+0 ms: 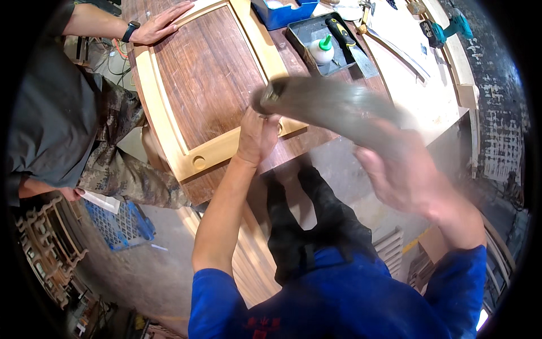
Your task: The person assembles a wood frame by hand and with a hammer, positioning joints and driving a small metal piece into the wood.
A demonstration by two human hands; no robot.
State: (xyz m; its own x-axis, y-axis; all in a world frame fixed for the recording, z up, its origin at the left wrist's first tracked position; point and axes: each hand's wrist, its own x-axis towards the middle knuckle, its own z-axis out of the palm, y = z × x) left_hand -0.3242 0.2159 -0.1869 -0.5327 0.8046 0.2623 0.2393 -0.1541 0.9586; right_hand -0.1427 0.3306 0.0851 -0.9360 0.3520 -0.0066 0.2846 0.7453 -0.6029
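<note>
A light wooden frame (pixel 217 151) lies on the dark brown wooden tabletop (pixel 212 73), with a round recess near its near left corner. My left hand (pixel 258 137) is closed at the frame's near right part, beside a second round hole. What its fingers grip is hidden. My right hand (pixel 398 169), smeared by motion, is wrapped round the handle of what looks like a hammer (pixel 333 104). The hammer is strongly blurred, and its head end is over the fingers of my left hand; whether it touches anything there I cannot tell.
Another person's hand (pixel 160 27) with a watch rests on the frame's far left side. A grey tray (pixel 307 42) holds a green-capped bottle (pixel 322 51) and a putty knife (pixel 341 37). Farther right lie a claw hammer (pixel 364 20) and a teal drill (pixel 449 29).
</note>
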